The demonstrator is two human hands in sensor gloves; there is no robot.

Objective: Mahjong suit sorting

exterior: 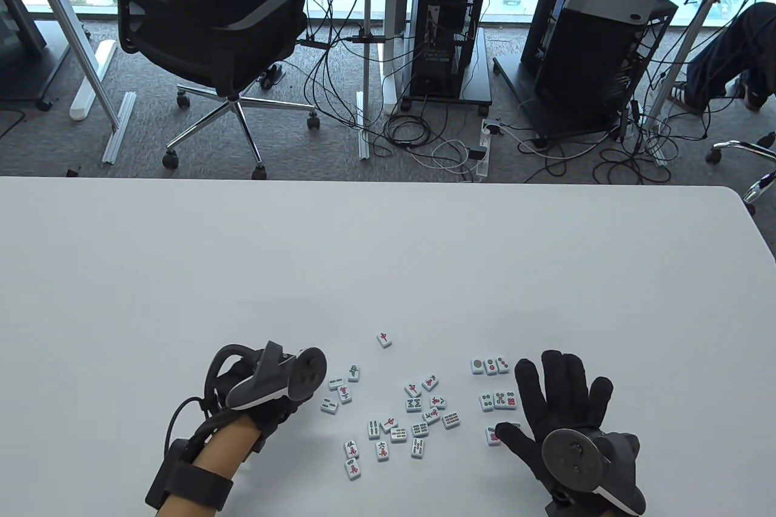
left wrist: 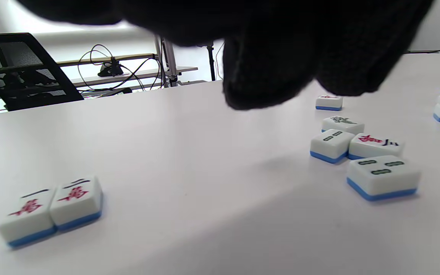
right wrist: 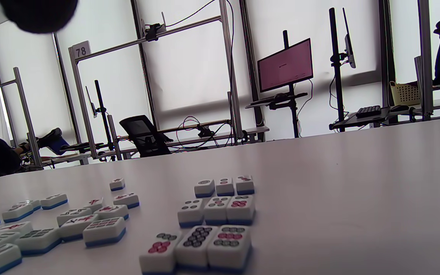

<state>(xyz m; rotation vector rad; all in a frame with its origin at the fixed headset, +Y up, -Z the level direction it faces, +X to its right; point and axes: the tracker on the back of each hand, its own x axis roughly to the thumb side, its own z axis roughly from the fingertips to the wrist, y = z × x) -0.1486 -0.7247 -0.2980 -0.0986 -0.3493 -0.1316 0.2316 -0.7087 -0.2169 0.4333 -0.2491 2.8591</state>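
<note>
- Right hand (exterior: pixel 561 414) lies flat on the tabletop (exterior: pixel 388 274), fingers spread, thumb touching the nearest row of dot tiles (right wrist: pixel 197 248).
- Two more dot-tile rows (exterior: pixel 490 365) (exterior: pixel 498 400) sit just beyond.
- Left hand (exterior: pixel 267 386) hovers beside the mixed loose tiles (exterior: pixel 400 414); grip can't be told.
- Two character tiles (left wrist: pixel 52 208) lie paired apart.

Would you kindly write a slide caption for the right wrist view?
Nine dot tiles sorted into three rows on the table; unsorted tiles scattered to their left.
</note>
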